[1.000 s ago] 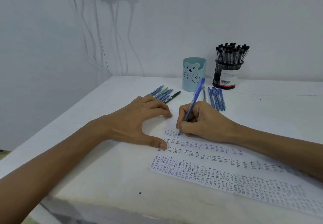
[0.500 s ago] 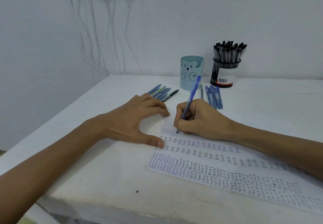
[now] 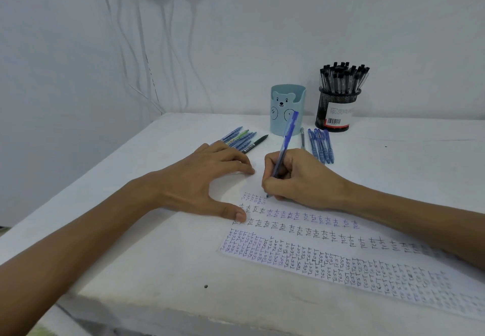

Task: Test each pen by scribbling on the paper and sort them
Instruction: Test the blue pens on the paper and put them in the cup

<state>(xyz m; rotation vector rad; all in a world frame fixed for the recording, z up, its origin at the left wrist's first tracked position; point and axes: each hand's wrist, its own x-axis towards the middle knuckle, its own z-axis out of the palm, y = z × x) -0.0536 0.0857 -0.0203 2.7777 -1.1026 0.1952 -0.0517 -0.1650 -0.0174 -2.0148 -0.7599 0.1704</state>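
Note:
My right hand (image 3: pixel 301 178) grips a blue pen (image 3: pixel 286 141), its tip touching the white paper (image 3: pixel 301 241) at the end of a short row of small "test" words. The paper is covered with rows of handwritten "test". My left hand (image 3: pixel 202 178) lies flat with spread fingers, holding the paper's upper left corner down. Several blue pens, a green one and a black one (image 3: pixel 244 138) lie in a group behind my left hand. Another group of blue pens (image 3: pixel 321 145) lies behind my right hand, with a grey pen (image 3: pixel 302 138) beside it.
A light blue bear-face pen cup (image 3: pixel 287 108) stands at the back. To its right a black mesh cup (image 3: pixel 337 110) holds several black-capped pens. White cables (image 3: pixel 147 47) hang down the wall at the back left. The table's front edge (image 3: pixel 183 306) runs near the bottom.
The pen tip has crept slightly rightward along the short top row as my right hand writes. My left hand stays in place on the paper.

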